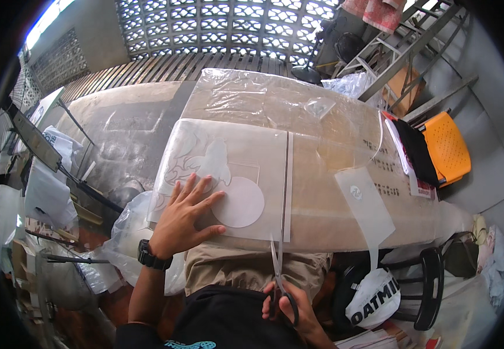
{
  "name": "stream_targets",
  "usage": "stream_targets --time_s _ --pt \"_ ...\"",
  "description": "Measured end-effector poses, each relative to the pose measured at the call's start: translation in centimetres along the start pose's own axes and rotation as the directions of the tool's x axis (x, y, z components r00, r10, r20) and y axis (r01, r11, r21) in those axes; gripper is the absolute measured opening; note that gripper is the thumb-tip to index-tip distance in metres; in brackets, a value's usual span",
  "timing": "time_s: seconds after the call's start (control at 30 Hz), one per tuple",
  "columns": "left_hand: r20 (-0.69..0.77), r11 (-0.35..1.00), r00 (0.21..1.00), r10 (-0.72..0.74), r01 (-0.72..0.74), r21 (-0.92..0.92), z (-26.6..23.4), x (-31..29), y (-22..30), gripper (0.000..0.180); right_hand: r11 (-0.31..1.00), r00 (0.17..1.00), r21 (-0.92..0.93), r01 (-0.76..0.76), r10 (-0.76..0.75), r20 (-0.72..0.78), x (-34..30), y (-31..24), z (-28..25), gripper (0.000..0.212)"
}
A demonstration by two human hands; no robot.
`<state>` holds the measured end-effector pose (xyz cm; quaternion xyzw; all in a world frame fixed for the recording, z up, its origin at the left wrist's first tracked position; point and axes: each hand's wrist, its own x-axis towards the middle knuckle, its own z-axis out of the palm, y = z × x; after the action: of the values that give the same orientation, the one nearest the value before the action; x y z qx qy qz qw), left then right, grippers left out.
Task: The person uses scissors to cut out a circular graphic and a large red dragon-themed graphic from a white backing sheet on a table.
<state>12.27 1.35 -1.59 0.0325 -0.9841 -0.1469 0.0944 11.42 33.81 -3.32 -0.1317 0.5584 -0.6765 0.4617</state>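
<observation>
My left hand (191, 214) lies flat with its fingers spread on a pale translucent sheet (246, 142). Under and beside its fingertips are a pale round piece (238, 202) and curving cut-out shapes (212, 160). My right hand (291, 308) grips scissors (277, 266) by their black handles, low in front of my body. The blades point up at the sheet's near edge, slightly parted; whether they touch the sheet I cannot tell. A thin dark straight line (284, 186) runs along the sheet's right side; I cannot tell if it is a gap or a rod.
The sheet rests on a plastic-covered board (333, 215). Further right lie a narrow pale strip (365, 203), folded dark cloth (416, 151) and an orange chair back (448, 148). A ladder (391, 58) leans at the back right. Crumpled clear plastic (130, 232) hangs at the left.
</observation>
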Motion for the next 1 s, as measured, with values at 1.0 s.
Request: stream_targets --time_s 1.0 --pt "-0.088 0.998 0.994 -0.07 0.07 -0.008 3.5 0.2 4.8 0.066 0.99 0.936 -0.144 0.006 -0.056 -0.349 2.2 0.2 6.4 0.047"
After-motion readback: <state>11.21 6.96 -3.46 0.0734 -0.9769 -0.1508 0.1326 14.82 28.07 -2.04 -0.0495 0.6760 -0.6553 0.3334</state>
